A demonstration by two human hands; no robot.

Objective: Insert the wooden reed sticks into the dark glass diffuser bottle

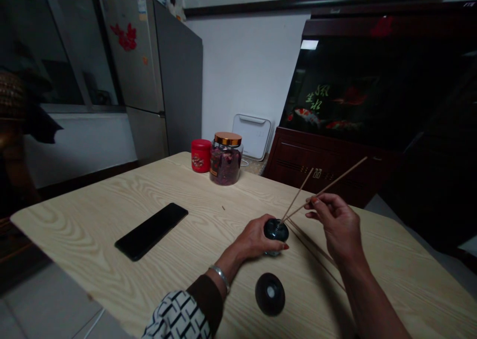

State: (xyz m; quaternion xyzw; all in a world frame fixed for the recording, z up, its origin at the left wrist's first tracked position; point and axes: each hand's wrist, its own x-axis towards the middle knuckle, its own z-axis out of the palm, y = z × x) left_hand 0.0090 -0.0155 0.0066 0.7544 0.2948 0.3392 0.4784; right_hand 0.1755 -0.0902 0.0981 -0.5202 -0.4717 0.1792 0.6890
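My left hand (257, 238) is wrapped round a small dark glass bottle (276, 229) standing on the table. One thin wooden reed stick (299, 194) leans out of the bottle's mouth. A second reed stick (341, 178) is pinched between the thumb and fingers of my right hand (335, 219), its lower end at the bottle's opening. More thin sticks (313, 247) lie on the table beside the bottle, partly behind my right hand and forearm. Nearer to me, a round dark lid (270, 294) with a pale centre rests on the table.
A black phone (152, 230) lies on the left of the wooden table (93, 205). At the far edge stand a red canister (200, 156) and a glass jar (225, 160) with a copper-coloured lid. Behind are a fridge (181, 75), a white panel (251, 135) and an aquarium (346, 95).
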